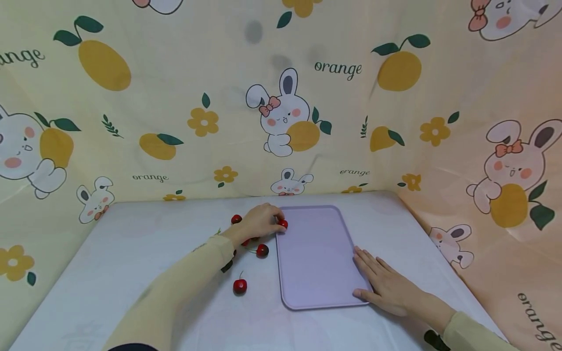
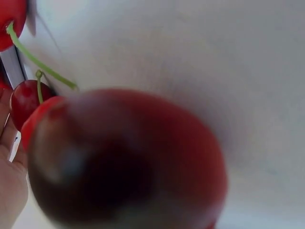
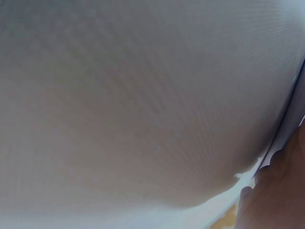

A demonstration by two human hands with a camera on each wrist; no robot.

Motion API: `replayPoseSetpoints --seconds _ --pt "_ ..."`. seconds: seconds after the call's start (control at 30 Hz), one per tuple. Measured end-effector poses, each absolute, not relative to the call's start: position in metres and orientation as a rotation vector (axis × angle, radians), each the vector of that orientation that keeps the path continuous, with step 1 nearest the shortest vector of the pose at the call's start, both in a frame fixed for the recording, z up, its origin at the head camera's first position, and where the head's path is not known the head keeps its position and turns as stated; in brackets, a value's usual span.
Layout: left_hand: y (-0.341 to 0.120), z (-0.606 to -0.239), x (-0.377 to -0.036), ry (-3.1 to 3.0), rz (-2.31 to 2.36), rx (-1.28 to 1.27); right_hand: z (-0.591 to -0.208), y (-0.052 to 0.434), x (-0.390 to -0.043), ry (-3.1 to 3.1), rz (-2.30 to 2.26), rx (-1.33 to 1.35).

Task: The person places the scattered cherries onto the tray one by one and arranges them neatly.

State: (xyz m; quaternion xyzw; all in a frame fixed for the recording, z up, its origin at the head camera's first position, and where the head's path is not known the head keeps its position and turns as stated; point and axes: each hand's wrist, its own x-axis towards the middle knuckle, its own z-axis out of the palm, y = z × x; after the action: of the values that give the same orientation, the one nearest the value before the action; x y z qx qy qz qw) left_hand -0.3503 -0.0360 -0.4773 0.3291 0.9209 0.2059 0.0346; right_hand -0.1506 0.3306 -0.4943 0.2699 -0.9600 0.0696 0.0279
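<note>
My left hand (image 1: pixel 259 222) pinches a red cherry (image 1: pixel 283 224) between thumb and fingers, over the upper left rim of a pale purple tray (image 1: pixel 318 263). My right hand (image 1: pixel 388 285) lies with straight fingers along the tray's lower right edge, thumb over the rim. Beneath the left wrist, several cherries are partly hidden by the arm; one dark red cherry (image 1: pixel 262 250) with a green stem shows beside it. In the left wrist view, a big blurred cherry (image 2: pixel 128 162) fills the foreground, with the left hand's palm at the left border.
A lone cherry (image 1: pixel 239 286) with its stem up sits nearer the front, left of the tray. Another cherry (image 1: pixel 236 219) lies behind the left wrist. The white-covered table (image 1: pixel 131 253) meets a patterned cloth backdrop (image 1: pixel 246 161) at the back and right.
</note>
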Motion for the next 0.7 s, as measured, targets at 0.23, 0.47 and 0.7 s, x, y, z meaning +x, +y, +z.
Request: replayPoseSetpoints --seconds 0.23,0.47,0.7 --pt "-0.04 -0.474 -0.348 2.826 0.714 0.949 -0.494 0.33 -0.15 -2.965 0.219 0.833" --pt "-0.051 -0.461 -0.341 2.842 0.815 0.987 -0.496 0.33 -0.151 -2.96 0.212 0.833" --pt "-0.071 -0.444 -0.325 2.871 0.941 0.975 -0.495 0.33 -0.15 -2.961 0.227 0.832"
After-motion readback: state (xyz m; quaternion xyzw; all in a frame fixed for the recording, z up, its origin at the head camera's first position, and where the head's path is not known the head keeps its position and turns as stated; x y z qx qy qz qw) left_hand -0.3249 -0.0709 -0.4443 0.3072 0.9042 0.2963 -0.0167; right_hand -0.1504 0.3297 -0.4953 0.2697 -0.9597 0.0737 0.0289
